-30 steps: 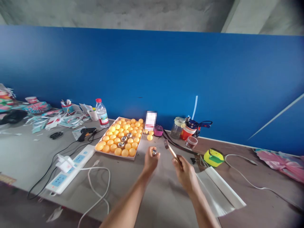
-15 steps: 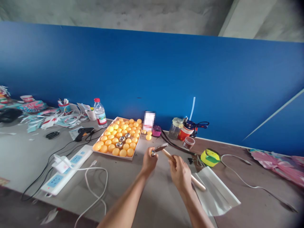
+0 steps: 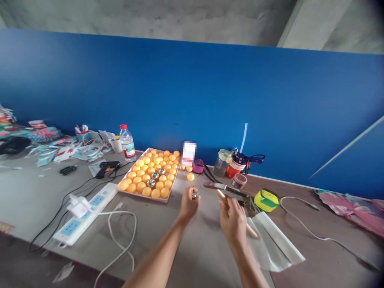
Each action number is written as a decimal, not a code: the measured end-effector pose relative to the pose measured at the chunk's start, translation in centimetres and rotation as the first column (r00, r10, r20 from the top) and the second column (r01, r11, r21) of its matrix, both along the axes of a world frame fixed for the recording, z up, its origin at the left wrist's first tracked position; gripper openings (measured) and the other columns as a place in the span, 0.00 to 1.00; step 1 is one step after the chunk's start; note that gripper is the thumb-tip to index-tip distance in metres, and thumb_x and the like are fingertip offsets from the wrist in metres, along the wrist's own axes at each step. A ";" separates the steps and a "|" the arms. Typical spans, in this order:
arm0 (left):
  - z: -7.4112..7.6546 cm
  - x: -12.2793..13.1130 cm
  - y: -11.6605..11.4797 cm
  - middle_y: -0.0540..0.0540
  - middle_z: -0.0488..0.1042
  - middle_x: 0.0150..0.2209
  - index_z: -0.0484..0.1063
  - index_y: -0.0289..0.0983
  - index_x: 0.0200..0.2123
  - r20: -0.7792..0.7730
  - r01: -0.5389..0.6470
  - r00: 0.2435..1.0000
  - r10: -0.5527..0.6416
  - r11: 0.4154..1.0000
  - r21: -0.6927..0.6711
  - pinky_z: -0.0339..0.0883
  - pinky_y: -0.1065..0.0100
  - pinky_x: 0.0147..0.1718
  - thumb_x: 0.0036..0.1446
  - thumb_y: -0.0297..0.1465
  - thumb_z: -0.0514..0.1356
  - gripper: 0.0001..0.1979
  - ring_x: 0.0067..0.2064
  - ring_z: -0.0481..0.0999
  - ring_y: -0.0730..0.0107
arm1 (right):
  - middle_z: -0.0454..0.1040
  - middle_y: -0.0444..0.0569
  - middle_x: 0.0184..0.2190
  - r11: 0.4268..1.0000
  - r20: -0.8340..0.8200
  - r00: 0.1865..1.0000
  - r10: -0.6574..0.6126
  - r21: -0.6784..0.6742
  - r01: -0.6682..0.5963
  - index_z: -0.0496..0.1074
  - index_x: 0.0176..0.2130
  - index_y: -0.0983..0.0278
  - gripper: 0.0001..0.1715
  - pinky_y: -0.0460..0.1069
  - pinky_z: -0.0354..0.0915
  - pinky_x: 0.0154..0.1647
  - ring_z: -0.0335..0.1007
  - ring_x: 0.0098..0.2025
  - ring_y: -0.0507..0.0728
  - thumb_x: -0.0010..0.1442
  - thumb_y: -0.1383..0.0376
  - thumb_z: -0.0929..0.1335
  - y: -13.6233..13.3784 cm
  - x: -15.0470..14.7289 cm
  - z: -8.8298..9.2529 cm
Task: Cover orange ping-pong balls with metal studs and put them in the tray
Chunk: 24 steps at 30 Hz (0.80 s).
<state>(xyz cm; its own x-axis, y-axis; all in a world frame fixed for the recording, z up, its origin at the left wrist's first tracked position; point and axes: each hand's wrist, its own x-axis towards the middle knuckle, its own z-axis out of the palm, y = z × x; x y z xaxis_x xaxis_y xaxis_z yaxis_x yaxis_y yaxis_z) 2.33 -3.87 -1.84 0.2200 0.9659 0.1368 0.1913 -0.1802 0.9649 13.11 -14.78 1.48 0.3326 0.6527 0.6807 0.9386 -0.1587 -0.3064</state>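
Note:
In the head view, my left hand (image 3: pixel 189 205) is closed around a small shiny silver ball (image 3: pixel 195 195), which shows at its fingertips. My right hand (image 3: pixel 234 219) grips the wooden handle of a hammer (image 3: pixel 221 195). The hammer's dark metal head (image 3: pixel 214 185) points up and left, apart from the ball. Left of my hands lies a shallow box (image 3: pixel 168 199) filled with orange balls, with several silver balls among them. One orange ball (image 3: pixel 190 177) rests on the table beyond my left hand.
A power strip (image 3: pixel 87 216) with white cables lies at the left. Behind it are a glue gun (image 3: pixel 105 168), scissors (image 3: pixel 67 170) and a water bottle (image 3: pixel 127 144). At the right are a glass jar (image 3: pixel 223 163), a yellow-green holder (image 3: pixel 266 200) and clear plastic sheeting (image 3: pixel 276 244).
My right hand and the hammer have moved right, away from my left hand. The loose orange ball has shifted slightly right and nearer.

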 end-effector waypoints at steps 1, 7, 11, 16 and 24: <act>0.1 0.0 0.0 0.49 0.69 0.32 0.67 0.36 0.33 -0.001 0.003 1.000 -0.003 1.000 0.000 0.61 0.71 0.36 0.43 0.21 0.55 0.11 0.35 0.69 0.71 | 0.71 0.48 0.27 0.999 -0.001 1.000 0.014 -0.038 -0.014 0.67 0.34 0.64 0.10 0.48 0.53 0.32 0.67 0.31 0.56 0.61 0.65 0.58 0.0 -0.1 0.0; 1.1 -0.4 -0.2 0.50 0.69 0.29 0.67 0.36 0.31 0.012 0.010 1.000 -0.010 0.999 -0.030 0.61 0.71 0.35 0.44 0.22 0.54 0.09 0.33 0.68 0.71 | 0.74 0.48 0.29 0.983 -0.029 0.997 0.077 -0.163 -0.081 0.68 0.35 0.63 0.09 0.48 0.53 0.33 0.68 0.32 0.55 0.59 0.68 0.60 0.2 -0.5 -0.2; 0.9 -0.3 -0.2 0.50 0.69 0.27 0.65 0.36 0.36 0.095 0.004 0.995 0.004 0.997 -0.080 0.62 0.71 0.33 0.49 0.29 0.55 0.09 0.31 0.69 0.72 | 0.74 0.50 0.30 0.999 -0.048 0.999 0.015 -0.042 -0.017 0.68 0.34 0.64 0.10 0.48 0.53 0.33 0.68 0.32 0.56 0.60 0.65 0.59 0.1 0.2 -0.1; 0.8 -0.3 -0.3 0.50 0.68 0.27 0.63 0.35 0.37 0.174 0.072 0.983 -0.053 0.991 -0.109 0.62 0.71 0.30 0.49 0.33 0.57 0.13 0.29 0.68 0.73 | 0.74 0.48 0.30 0.997 -0.056 0.998 0.043 -0.063 -0.046 0.69 0.35 0.64 0.09 0.48 0.54 0.35 0.68 0.33 0.55 0.58 0.68 0.61 0.2 0.6 -0.3; 1.1 -0.3 -0.6 0.46 0.67 0.37 0.66 0.35 0.33 0.089 0.075 0.993 -0.078 0.997 0.035 0.62 0.69 0.39 0.40 0.23 0.59 0.12 0.38 0.68 0.70 | 0.73 0.48 0.31 0.998 -0.074 0.996 0.051 -0.032 -0.053 0.70 0.35 0.63 0.08 0.48 0.55 0.37 0.68 0.35 0.55 0.58 0.68 0.61 0.4 0.4 -0.3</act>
